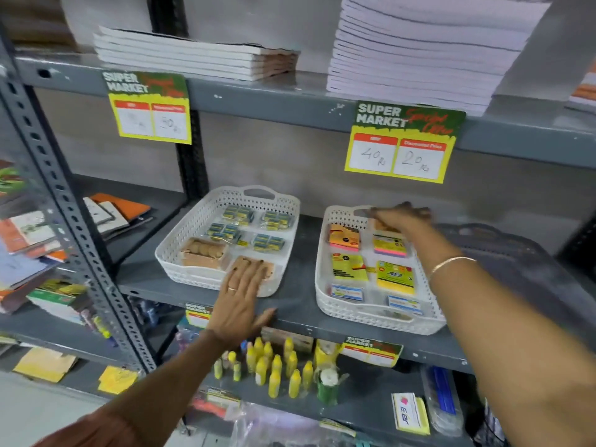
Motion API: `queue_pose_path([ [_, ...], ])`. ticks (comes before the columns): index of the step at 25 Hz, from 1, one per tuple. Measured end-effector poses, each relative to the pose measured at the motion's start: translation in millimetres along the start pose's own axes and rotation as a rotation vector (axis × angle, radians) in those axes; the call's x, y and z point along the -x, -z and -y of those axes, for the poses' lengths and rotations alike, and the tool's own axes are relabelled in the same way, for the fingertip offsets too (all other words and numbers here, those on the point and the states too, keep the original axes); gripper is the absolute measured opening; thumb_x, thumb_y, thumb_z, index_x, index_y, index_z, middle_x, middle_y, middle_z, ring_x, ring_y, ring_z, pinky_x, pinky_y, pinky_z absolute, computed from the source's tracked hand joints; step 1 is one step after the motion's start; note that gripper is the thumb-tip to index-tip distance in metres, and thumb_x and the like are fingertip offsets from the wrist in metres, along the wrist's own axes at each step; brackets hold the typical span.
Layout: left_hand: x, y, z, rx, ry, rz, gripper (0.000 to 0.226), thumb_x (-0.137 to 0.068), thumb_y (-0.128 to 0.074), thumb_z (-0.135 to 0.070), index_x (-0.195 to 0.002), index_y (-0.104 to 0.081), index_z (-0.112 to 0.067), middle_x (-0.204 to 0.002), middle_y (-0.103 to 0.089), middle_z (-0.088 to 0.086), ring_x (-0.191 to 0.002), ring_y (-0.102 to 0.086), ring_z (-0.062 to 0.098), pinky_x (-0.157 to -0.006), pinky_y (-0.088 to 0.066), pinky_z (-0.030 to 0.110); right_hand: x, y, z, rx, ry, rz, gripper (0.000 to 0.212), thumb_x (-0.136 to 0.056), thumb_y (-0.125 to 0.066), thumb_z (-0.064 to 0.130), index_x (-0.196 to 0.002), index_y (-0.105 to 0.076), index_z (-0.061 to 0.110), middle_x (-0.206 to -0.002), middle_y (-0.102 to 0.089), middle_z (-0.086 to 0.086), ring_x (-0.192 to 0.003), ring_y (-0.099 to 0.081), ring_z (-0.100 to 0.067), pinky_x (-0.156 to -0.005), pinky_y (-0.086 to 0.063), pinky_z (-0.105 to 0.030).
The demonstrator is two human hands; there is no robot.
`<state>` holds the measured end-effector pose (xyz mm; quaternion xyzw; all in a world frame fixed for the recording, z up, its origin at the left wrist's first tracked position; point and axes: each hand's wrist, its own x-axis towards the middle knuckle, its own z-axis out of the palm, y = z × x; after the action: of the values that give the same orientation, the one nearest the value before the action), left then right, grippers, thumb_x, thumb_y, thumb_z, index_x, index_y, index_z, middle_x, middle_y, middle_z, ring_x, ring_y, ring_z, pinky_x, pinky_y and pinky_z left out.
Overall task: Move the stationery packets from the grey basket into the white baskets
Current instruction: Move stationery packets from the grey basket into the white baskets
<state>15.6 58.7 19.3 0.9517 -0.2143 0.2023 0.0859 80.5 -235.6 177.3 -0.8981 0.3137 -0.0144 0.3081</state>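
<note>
Two white baskets (206, 217) (325, 285) are sitting side by side on the shelf (300, 304), each holding six packets. The left hand (240, 295) is lying flat with released fingers across the left basket's near packet (250, 264); the right hand (401, 217) is blurring over the right basket's far packet (383, 225), grip unclear. The grey basket (496, 243) is resting at the right.

A grey metal shelf (300, 269) carries two white baskets side by side, the left white basket (180, 253) and the right white basket (322, 285), with a bare strip between them. A dark grey basket (503, 253) sits at the far right, just beside the right one.
</note>
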Motion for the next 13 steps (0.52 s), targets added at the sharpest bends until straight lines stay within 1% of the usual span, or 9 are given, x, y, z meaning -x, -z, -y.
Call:
queue_pose_path([
  [2, -6.3, 16.9, 36.5, -0.044, 0.093, 0.014, 0.080, -0.087, -0.018, -0.063, -0.135, -0.032, -0.001, -0.140, -0.042, 0.020, -0.131, -0.025, 0.029, -0.113, 0.001, 0.034, 28.1, -39.5, 49.4, -0.009, 0.103, 0.055, 0.086, -0.073, -0.059, 0.066, -0.135, -0.045, 0.008, -0.145, -0.038, -0.020, -0.136, -0.035, -0.033, -0.109, -0.036, -0.036],
  [6, -0.2, 25.4, 93.5, -0.135, 0.213, 0.131, 0.095, -0.082, -0.009, -0.072, -0.136, -0.033, 0.002, -0.144, -0.036, 0.020, -0.135, -0.029, 0.031, -0.111, -0.010, 0.042, 64.5, -123.1, 110.8, -0.080, 0.256, 0.287, 0.073, -0.066, -0.061, 0.064, -0.122, -0.061, 0.017, -0.134, -0.058, -0.008, -0.119, -0.057, -0.025, -0.101, -0.047, -0.028],
  [7, 2.2, 24.8, 100.1, -0.157, 0.223, 0.142, 0.097, -0.081, -0.009, -0.073, -0.134, -0.036, 0.003, -0.143, -0.039, 0.021, -0.133, -0.033, 0.032, -0.110, -0.012, 0.042, 70.5, -138.8, 116.9, -0.081, 0.259, 0.359, 0.069, -0.069, -0.060, 0.061, -0.122, -0.062, 0.018, -0.134, -0.058, -0.005, -0.111, -0.061, -0.022, -0.094, -0.051, -0.022],
  [8, 4.0, 23.8, 103.7, -0.177, 0.231, 0.146, 0.098, -0.081, -0.008, -0.074, -0.133, -0.038, 0.004, -0.141, -0.042, 0.021, -0.132, -0.036, 0.033, -0.110, -0.015, 0.042, 76.4, -151.5, 119.6, -0.091, 0.238, 0.458, 0.061, -0.076, -0.060, 0.053, -0.125, -0.060, 0.016, -0.135, -0.057, -0.004, -0.097, -0.063, -0.017, -0.078, -0.054, -0.012],
  [9, 4.3, 22.9, 103.8, -0.194, 0.232, 0.143, 0.100, -0.080, -0.008, -0.075, -0.132, -0.040, 0.004, -0.140, -0.043, 0.021, -0.130, -0.038, 0.033, -0.111, -0.018, 0.044, 79.3, -163.3, 118.1, -0.072, 0.238, 0.564, 0.053, -0.085, -0.060, 0.040, -0.130, -0.056, 0.011, -0.139, -0.054, -0.008, -0.080, -0.060, -0.012, -0.055, -0.051, -0.004],
  [10, 4.2, 22.1, 103.6, -0.208, 0.231, 0.138, 0.101, -0.079, -0.007, -0.076, -0.132, -0.041, 0.004, -0.139, -0.044, 0.021, -0.130, -0.039, 0.033, -0.111, -0.022, 0.046, 86.4, -168.7, 117.5, 0.003, 0.305, 0.595, 0.048, -0.091, -0.057, 0.027, -0.134, -0.051, 0.007, -0.142, -0.051, -0.011, -0.067, -0.053, -0.009, -0.039, -0.043, -0.002],
  [11, 4.5, 21.2, 104.2, -0.216, 0.229, 0.129, 0.101, -0.079, -0.007, -0.076, -0.131, -0.041, 0.004, -0.139, -0.044, 0.021, -0.130, -0.039, 0.034, -0.110, -0.023, 0.047, 94.5, -178.0, 117.7, 0.058, 0.351, 0.618, 0.046, -0.094, -0.053, 0.020, -0.136, -0.048, 0.004, -0.143, -0.049, -0.013, -0.063, -0.049, -0.008, -0.034, -0.039, -0.001],
  [12, 4.7, 20.8, 104.4, -0.218, 0.226, 0.125, 0.101, -0.079, -0.007, -0.076, -0.130, -0.042, 0.003, -0.138, -0.045, 0.021, -0.130, -0.039, 0.034, -0.110, -0.021, 0.048, 98.0, -185.7, 118.2, 0.090, 0.335, 0.624, 0.044, -0.095, -0.051, 0.020, -0.137, -0.048, 0.004, -0.144, -0.049, -0.012, -0.067, -0.053, -0.008, -0.040, -0.042, -0.001],
  [13, 5.2, 20.1, 105.2, -0.221, 0.217, 0.123, 0.100, -0.079, -0.009, -0.076, -0.130, -0.043, 0.003, -0.138, -0.046, 0.021, -0.130, -0.039, 0.034, -0.110, -0.018, 0.047, 95.1, -193.9, 122.3, 0.174, 0.351, 0.588, 0.044, -0.096, -0.049, 0.027, -0.136, -0.049, 0.008, -0.144, -0.049, -0.010, -0.081, -0.059, -0.011, -0.056, -0.048, -0.004],
])
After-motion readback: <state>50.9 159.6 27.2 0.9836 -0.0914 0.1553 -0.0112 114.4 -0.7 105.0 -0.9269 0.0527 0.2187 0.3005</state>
